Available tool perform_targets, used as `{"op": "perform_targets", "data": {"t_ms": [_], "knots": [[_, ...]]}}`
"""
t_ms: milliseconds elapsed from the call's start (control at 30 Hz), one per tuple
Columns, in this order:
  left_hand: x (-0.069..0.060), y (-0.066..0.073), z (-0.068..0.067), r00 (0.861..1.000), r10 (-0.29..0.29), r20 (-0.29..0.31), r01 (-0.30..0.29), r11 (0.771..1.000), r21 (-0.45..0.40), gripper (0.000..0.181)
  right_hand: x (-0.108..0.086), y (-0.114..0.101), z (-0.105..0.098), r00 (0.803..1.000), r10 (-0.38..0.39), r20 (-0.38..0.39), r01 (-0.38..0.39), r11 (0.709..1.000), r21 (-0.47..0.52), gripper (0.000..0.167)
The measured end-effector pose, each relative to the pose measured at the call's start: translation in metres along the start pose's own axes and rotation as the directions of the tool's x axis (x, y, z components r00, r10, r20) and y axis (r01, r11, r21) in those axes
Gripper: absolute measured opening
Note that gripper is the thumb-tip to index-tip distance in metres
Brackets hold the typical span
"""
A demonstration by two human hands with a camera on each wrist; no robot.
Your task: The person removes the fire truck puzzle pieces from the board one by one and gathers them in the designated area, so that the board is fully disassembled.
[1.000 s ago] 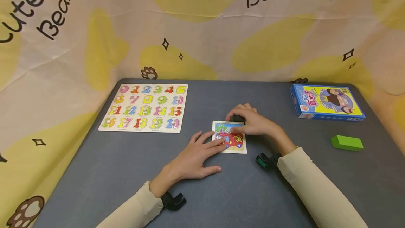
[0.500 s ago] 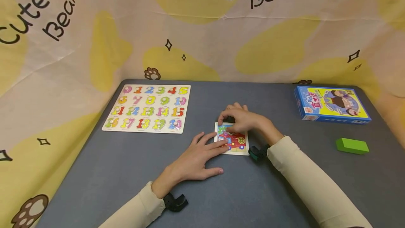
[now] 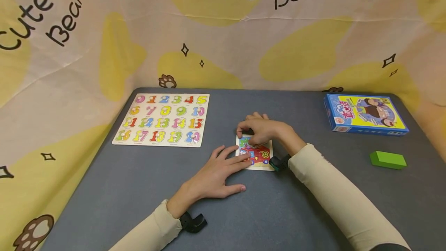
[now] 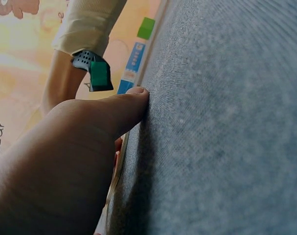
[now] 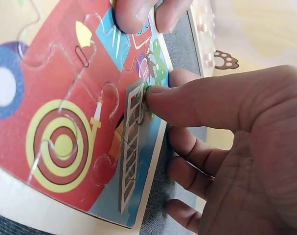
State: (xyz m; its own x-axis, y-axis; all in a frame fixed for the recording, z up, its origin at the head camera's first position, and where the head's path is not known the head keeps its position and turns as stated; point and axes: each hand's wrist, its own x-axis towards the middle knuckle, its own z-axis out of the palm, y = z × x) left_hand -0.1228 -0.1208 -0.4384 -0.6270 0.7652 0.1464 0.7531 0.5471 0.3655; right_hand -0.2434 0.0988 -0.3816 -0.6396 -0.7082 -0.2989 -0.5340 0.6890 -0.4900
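Observation:
A small fire-engine jigsaw puzzle point(image 3: 262, 153) in a pale frame lies flat on the dark table; in the right wrist view the puzzle point(image 5: 79, 161) shows its pieces fitted together. My left hand point(image 3: 216, 175) lies spread from the near left, straight fingertips resting on the puzzle's left side, its thumb point(image 4: 131, 105) out over the table. My right hand point(image 3: 265, 131) is at the far edge. Its thumb point(image 5: 187, 105) presses the picture by the ladder while the curled fingers reach past the frame, pinching that edge. Part of the picture is hidden under both hands.
A pale number board point(image 3: 160, 119) with pegged numerals from 0 to 20 lies at the back left. At the back right is a blue and yellow box point(image 3: 369, 113), with a green block point(image 3: 388, 160) nearer. A printed cloth point(image 3: 216, 30) hangs behind the table point(image 3: 258, 216).
My right hand has shifted left along the puzzle's far edge, its wrist coming closer to the puzzle. The left hand stays in place on the puzzle. The head view has shifted slightly.

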Motion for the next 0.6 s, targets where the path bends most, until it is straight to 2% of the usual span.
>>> {"op": "perform_targets", "data": {"t_ms": [600], "knots": [[-0.0005,-0.0003,0.0011,1.000,-0.004,0.008,0.005,1.000,-0.013,0.066,0.0042,-0.0038,-0.0020,0.998,0.033,0.050,-0.031,0.999,-0.031,0.033]]}}
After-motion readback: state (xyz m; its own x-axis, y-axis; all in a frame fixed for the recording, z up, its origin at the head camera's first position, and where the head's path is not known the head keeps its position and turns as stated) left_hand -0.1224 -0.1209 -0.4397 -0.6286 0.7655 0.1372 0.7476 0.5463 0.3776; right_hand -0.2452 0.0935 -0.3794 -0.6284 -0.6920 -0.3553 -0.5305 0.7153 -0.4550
